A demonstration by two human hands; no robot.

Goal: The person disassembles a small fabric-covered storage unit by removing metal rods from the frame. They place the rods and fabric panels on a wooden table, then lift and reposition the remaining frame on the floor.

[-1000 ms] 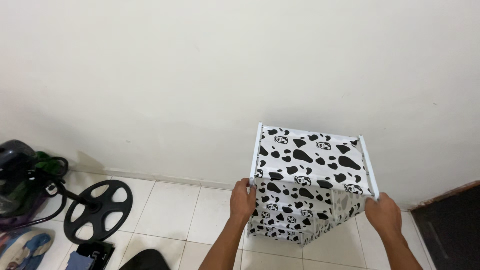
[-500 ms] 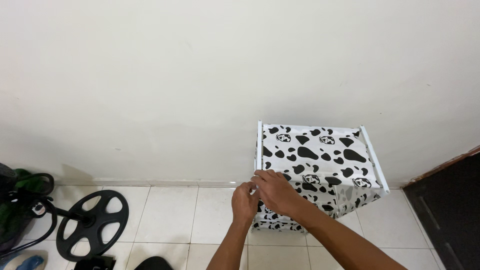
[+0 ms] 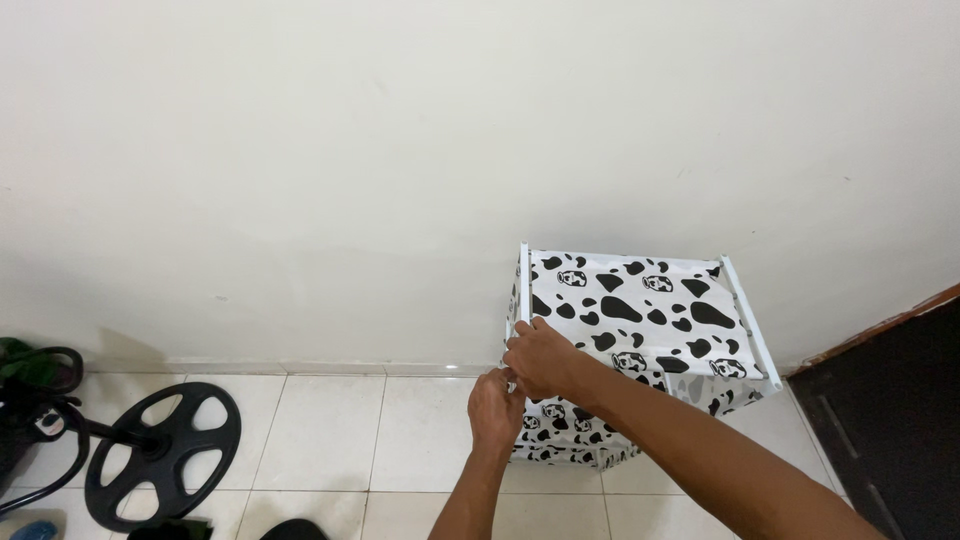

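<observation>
Cow-print fabric cabinet (image 3: pixel 640 330), upright against wall (image 3: pixel 400 150), cover already on; left hand (image 3: pixel 495 405) and right hand (image 3: pixel 540 357) pinch its front-left corner, fastening unfinished

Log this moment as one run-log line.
left hand: at rack's front-left corner | right hand: same corner | cow-print fabric rack: against wall

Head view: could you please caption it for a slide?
Both hands, left hand and right hand, meet at the cow-print fabric rack's front-left corner.
</observation>
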